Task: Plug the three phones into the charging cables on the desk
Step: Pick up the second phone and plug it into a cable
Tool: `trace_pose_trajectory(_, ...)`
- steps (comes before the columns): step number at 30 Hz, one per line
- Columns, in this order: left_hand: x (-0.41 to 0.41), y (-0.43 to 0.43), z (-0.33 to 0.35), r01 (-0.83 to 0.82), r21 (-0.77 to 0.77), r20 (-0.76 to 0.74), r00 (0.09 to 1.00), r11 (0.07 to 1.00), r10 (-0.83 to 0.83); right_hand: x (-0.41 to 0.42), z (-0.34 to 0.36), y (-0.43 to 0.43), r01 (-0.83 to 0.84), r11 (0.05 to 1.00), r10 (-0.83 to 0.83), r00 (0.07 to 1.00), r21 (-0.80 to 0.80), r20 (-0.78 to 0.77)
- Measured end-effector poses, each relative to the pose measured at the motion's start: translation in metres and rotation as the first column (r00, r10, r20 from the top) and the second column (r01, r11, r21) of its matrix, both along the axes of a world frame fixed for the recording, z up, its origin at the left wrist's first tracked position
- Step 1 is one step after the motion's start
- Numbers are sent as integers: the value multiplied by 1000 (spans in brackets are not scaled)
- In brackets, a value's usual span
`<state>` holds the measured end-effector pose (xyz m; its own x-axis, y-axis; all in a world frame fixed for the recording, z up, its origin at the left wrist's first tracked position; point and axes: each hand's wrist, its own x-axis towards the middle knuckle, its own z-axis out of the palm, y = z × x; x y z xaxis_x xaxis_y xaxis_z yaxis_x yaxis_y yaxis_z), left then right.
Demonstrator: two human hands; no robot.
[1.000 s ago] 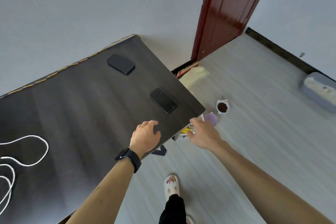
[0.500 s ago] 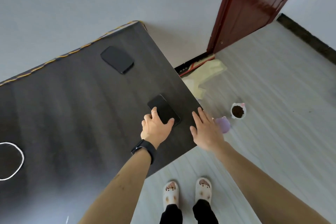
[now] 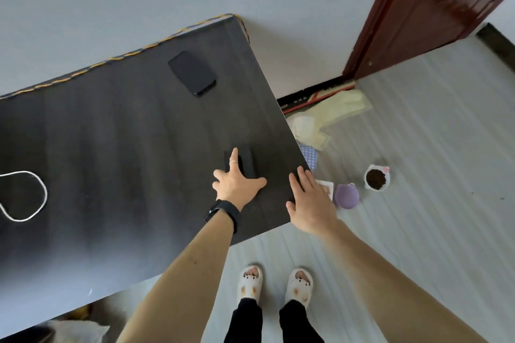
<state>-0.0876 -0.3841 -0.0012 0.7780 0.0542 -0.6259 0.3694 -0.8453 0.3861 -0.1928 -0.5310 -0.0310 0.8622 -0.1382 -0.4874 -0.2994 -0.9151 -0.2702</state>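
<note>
Phone pickup is the step in hand, by the look of it. Your left hand (image 3: pixel 237 184) lies spread flat on the near phone (image 3: pixel 246 160), index finger stretched along its top and thumb out to the right; the fingers press on it and have not closed around it. Your right hand (image 3: pixel 309 203) rests open and flat on the corner of the tabletop (image 3: pixel 111 147), holding nothing.

That phone lies near the right edge of the tabletop. A second phone (image 3: pixel 192 72) lies flat further back, well apart from it, near the far edge. No third phone shows in this view. One loop of white charging cable (image 3: pixel 41 198) lies at the far left, well apart from both phones, and its plug end is out of sight.

A flat slab on a smooth top is hard to pinch from above. Slide it toward the near edge until one side overhangs, then curl your fingers under and put your thumb on top. Your right hand is well placed to catch it at the corner. Keep the slide slow, since the floor (image 3: pixel 418 147) beyond the edge is hard. Note which end has the port before you carry it left to the cable.
</note>
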Motion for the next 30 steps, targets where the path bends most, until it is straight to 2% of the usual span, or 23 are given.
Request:
trace_pose_trajectory(1,-3,11,7,-105,-122,-30,994,987,102,3,10,0,22,999,-21,1000,34,-22)
trace_pose_trajectory(3,-11,34,22,-296,-311,-131,955,903,268,9,31,6,86,990,-84,996,113,-24)
trace_pose_trajectory(6,-32,79,50,-474,-445,-278,880,760,386,16,67,31,108,971,-126,989,215,71)
trace_pose_trajectory(9,-58,137,81,-575,-623,-400,817,530,416,24,104,75,134,938,-180,976,318,120)
trace_pose_trajectory(11,-77,179,104,-587,-712,-437,800,386,411,28,126,116,121,917,-181,976,381,125)
trace_pose_trajectory(14,-105,249,134,-567,-784,-421,785,253,455,30,156,192,14,894,-91,984,448,152)
trace_pose_trajectory(19,-153,390,152,-605,-789,-409,652,112,638,21,181,341,-209,875,141,973,437,183)
trace_pose_trajectory(25,-201,560,145,-635,-764,-357,563,115,745,-8,180,501,-322,847,277,946,423,167)
trace_pose_trajectory(30,-212,658,141,-659,-751,-363,473,49,803,-7,168,592,-332,851,312,943,408,116)
